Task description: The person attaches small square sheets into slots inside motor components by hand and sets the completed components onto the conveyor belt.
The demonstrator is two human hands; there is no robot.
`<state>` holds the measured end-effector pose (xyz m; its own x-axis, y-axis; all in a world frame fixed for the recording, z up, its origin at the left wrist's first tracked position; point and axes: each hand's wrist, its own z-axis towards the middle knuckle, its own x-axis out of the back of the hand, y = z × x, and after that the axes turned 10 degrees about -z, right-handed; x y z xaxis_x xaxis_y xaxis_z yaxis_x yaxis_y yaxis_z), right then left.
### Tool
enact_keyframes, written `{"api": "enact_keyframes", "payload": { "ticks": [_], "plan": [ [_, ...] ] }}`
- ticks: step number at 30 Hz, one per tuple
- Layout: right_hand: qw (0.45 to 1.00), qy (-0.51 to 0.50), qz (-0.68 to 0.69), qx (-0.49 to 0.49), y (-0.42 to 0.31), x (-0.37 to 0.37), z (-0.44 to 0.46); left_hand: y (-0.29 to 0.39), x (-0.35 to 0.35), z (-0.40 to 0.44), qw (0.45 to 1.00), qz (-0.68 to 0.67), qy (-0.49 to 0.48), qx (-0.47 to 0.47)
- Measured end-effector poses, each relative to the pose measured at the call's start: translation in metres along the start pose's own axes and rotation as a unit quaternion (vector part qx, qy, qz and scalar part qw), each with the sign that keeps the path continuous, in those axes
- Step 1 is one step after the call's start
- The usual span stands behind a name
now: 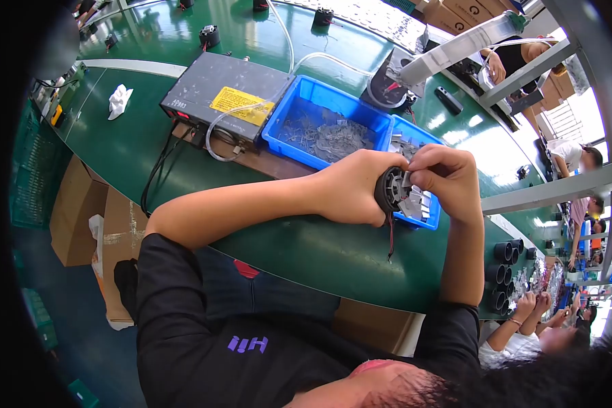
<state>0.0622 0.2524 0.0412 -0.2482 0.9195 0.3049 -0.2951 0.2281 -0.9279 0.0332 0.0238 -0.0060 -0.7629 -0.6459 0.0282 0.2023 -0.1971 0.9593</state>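
Head view — gripping a round black motor housing (392, 190) in the left hand (353, 185), pinching a grey piece (406, 179) at its face with the right hand (449, 175) — by the smaller blue bin (434, 214).

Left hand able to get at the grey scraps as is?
Probably not: the left hand holds the round black part. Once freed, likely yes; the larger blue bin is close by and open-topped, with the grey scraps exposed.
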Motion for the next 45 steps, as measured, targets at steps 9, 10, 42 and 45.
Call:
{"api": "enact_keyframes", "payload": {
  "ticks": [9, 10, 42, 45],
  "plan": [
    [1.000, -0.014, 0.000, -0.003, -0.001, -0.006, 0.001, 0.005, 0.008, 0.003, 1.000, 0.007, -0.010, 0.008],
    [1.000, -0.023, -0.008, -0.007, -0.001, -0.007, 0.002, 0.004, 0.009, 0.003, 1.000, 0.014, -0.020, 0.002],
    [0.975, 0.111, 0.152, 0.118, 0.028, -0.048, 0.008, 0.007, -0.004, 0.004, 0.904, 0.276, 0.245, -0.217],
    [0.975, 0.138, 0.021, 0.175, 0.038, -0.040, 0.005, 0.004, -0.002, 0.004, 0.901, 0.284, 0.241, -0.222]
  ]
}}
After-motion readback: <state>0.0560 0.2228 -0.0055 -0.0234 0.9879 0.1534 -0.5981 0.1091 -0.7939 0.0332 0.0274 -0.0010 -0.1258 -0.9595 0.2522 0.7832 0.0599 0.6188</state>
